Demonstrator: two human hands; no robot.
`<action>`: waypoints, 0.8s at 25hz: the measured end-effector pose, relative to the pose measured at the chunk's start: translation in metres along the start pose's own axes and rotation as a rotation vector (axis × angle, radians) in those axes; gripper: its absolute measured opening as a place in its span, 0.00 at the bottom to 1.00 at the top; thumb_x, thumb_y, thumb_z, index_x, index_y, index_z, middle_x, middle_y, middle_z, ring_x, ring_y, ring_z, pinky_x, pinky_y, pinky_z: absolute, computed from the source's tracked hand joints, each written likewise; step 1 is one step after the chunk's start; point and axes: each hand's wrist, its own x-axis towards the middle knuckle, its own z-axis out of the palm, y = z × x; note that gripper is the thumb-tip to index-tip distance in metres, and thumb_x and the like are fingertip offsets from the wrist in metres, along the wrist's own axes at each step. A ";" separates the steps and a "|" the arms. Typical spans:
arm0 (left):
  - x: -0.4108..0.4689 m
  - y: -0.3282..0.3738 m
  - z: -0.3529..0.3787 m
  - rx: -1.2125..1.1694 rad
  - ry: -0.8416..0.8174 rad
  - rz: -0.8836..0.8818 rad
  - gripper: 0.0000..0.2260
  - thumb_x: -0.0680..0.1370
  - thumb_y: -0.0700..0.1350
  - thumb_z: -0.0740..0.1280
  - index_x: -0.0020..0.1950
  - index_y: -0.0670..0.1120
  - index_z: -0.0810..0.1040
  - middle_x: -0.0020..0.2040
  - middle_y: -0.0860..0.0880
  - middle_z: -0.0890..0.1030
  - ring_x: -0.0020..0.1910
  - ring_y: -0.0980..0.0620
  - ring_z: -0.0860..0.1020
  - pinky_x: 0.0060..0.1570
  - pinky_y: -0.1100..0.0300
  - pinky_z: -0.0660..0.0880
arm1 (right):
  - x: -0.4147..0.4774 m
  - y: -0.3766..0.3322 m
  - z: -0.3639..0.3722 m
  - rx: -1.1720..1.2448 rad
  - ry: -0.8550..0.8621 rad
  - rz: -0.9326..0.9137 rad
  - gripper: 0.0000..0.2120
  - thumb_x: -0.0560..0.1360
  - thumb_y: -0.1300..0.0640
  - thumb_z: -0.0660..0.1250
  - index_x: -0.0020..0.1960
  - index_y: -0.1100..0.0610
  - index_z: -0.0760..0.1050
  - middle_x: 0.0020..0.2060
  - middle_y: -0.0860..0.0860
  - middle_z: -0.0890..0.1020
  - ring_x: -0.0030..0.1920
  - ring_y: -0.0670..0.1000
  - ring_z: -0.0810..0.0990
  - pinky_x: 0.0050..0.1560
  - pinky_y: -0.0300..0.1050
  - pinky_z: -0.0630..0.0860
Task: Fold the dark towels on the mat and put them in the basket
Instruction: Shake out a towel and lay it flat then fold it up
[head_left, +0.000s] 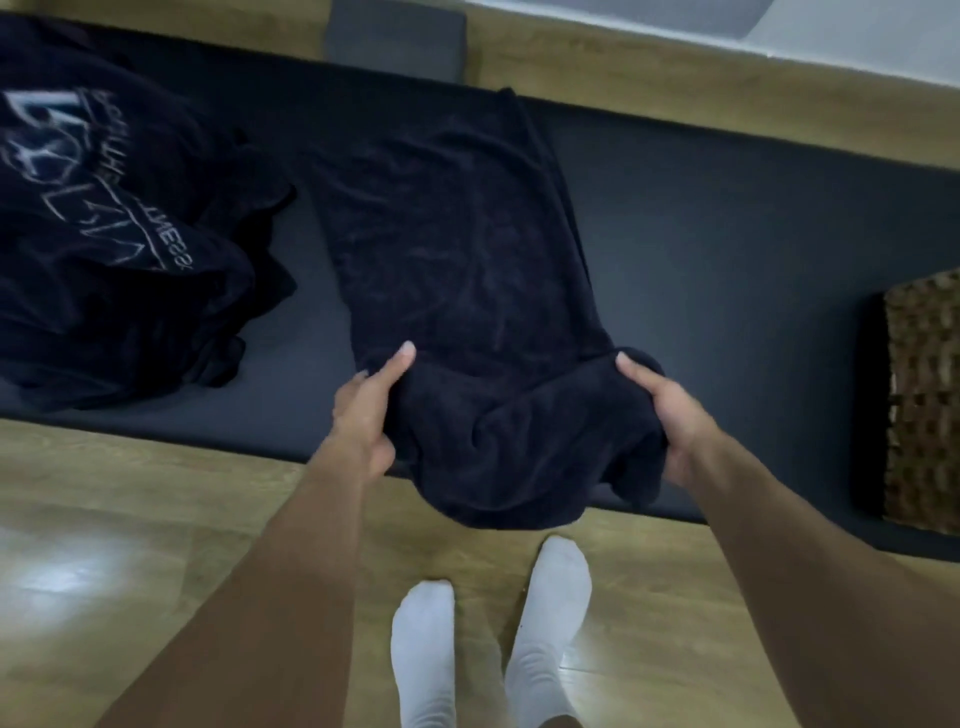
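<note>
A pale wooden floor (156, 519) is seen across the lower half of the view and again beyond the mat at 12 o'clock. A long dark mat (727, 260) is laid across it from 9 o'clock to 3 o'clock. At 9 to 10 o'clock on the mat a loose heap of dark towels (104, 234) is piled, with white lettering shown on the top one; the words cannot be read. At the centre, just beside the heap toward 3 o'clock, a single dark towel (457, 249) is spread lengthwise, its far end lying at 12 o'clock against the mat's far edge. Its near end is lifted and bunched, and is hung over the mat's near edge at 6 o'clock. A woven basket (924, 405) is set on the mat at 3 o'clock, cut off by the frame edge and well apart from the towel. A grey block (397, 41) is placed at 12 o'clock, touching the mat's far edge. Two feet in white socks (423, 654) are planted on the floor at 6 o'clock. The towel's near end is gripped at its 9 o'clock side by the left hand (363, 415), thumb laid along the top and fingers curled under the cloth. Its 3 o'clock side is gripped by the right hand (670, 415), thumb on top and fingers closed round the bunched fabric
</note>
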 end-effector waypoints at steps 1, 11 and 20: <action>-0.009 0.023 0.004 0.038 -0.113 -0.055 0.39 0.61 0.51 0.84 0.69 0.49 0.74 0.63 0.47 0.80 0.59 0.45 0.80 0.59 0.43 0.77 | -0.009 -0.021 0.007 0.038 -0.024 -0.005 0.29 0.68 0.45 0.76 0.62 0.61 0.78 0.54 0.61 0.84 0.54 0.61 0.84 0.57 0.64 0.78; -0.148 0.330 0.169 0.041 -0.348 0.521 0.17 0.78 0.34 0.64 0.65 0.48 0.74 0.52 0.43 0.83 0.51 0.45 0.82 0.54 0.47 0.80 | -0.159 -0.292 0.053 0.272 -0.197 -0.534 0.13 0.77 0.53 0.61 0.48 0.63 0.77 0.37 0.57 0.84 0.38 0.55 0.83 0.37 0.46 0.81; -0.234 0.384 0.231 0.042 -0.487 0.765 0.19 0.79 0.34 0.60 0.62 0.56 0.75 0.54 0.50 0.84 0.49 0.50 0.83 0.47 0.54 0.82 | -0.242 -0.339 0.006 0.397 -0.238 -0.800 0.10 0.76 0.57 0.61 0.50 0.61 0.77 0.42 0.56 0.82 0.44 0.55 0.83 0.47 0.49 0.80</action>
